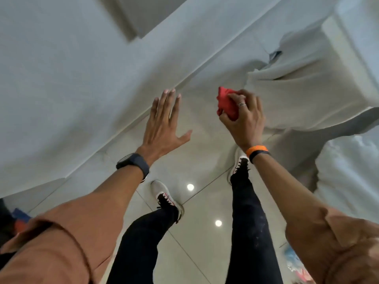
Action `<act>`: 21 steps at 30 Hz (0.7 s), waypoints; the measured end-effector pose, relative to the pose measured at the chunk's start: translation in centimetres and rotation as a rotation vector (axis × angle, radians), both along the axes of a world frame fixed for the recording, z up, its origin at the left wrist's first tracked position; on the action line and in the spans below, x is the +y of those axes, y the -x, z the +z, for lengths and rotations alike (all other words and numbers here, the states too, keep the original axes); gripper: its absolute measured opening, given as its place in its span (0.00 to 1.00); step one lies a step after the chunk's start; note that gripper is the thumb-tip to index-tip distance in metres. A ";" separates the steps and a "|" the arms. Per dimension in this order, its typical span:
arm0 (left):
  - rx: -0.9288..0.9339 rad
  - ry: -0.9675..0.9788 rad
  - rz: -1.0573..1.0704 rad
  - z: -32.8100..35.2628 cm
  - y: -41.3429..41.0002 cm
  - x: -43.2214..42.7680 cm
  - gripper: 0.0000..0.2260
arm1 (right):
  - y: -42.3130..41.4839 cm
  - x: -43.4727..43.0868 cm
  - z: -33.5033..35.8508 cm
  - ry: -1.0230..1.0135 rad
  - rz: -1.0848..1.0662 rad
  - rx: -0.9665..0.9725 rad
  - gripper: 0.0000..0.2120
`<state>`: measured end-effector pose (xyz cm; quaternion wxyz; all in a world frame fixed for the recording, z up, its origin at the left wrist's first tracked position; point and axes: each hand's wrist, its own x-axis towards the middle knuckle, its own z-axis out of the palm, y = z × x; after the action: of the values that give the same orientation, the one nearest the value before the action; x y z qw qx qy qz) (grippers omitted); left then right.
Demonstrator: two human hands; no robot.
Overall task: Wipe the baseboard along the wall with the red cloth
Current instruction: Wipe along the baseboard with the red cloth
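Observation:
My right hand is shut on a bunched red cloth, held in the air above the floor, a little way off the wall. My left hand is open with fingers spread, its fingertips close to the pale baseboard that runs diagonally from lower left to upper right along the foot of the white wall. The cloth is not touching the baseboard.
A bed or sofa draped in a white sheet stands at the right, close to my right hand. Glossy beige floor tiles lie below, with my two feet on them. Coloured items sit at the lower right and lower left edges.

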<state>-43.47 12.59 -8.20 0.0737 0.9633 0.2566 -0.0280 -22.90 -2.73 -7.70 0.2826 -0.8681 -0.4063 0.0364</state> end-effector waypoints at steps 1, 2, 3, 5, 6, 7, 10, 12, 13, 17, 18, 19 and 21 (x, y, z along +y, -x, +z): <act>0.023 0.000 -0.004 -1.6 2.7 0.5 0.46 | 2.3 0.7 -2.2 0.024 0.017 0.010 0.22; 0.050 -0.001 -0.016 -3.6 5.3 1.1 0.47 | 4.4 1.4 -4.7 0.041 0.027 0.019 0.22; 0.078 -0.010 -0.027 -5.7 7.8 1.7 0.47 | 6.4 2.0 -7.2 0.058 0.035 0.031 0.22; 0.107 -0.048 -0.031 -9.7 11.6 2.9 0.46 | 9.7 3.2 -12.0 0.084 0.059 0.056 0.22; 0.118 -0.069 -0.023 -11.8 13.3 3.6 0.46 | 11.2 3.8 -14.8 0.092 0.073 0.065 0.23; 0.126 -0.090 -0.024 -14.2 14.7 4.5 0.46 | 12.6 4.5 -17.8 0.099 0.087 0.070 0.23; 0.152 -0.142 -0.049 -20.8 16.5 7.4 0.45 | 15.5 6.6 -26.1 0.115 0.133 0.085 0.23; 0.159 -0.174 -0.073 -25.1 16.8 9.2 0.45 | 16.6 8.0 -31.7 0.121 0.180 0.075 0.23; 0.156 -0.200 -0.091 -27.2 16.7 10.2 0.45 | 16.9 9.0 -34.3 0.128 0.199 0.074 0.23; 0.108 -0.263 -0.138 -33.1 15.5 14.1 0.45 | 16.3 14.1 -41.9 0.142 0.158 0.115 0.23; 0.113 -0.285 -0.143 -34.2 15.2 15.1 0.44 | 16.1 15.5 -43.5 0.143 0.140 0.126 0.23; 0.121 -0.303 -0.145 -34.9 14.9 16.0 0.44 | 15.8 16.8 -44.5 0.142 0.120 0.141 0.23; 0.127 -0.361 -0.177 -36.6 14.9 17.8 0.43 | 15.5 19.6 -47.0 0.118 0.083 0.153 0.24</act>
<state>-58.37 30.39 -44.76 -0.1193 0.9760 0.1758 -0.0487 -38.42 16.86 -54.70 0.2595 -0.8603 -0.4164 0.1382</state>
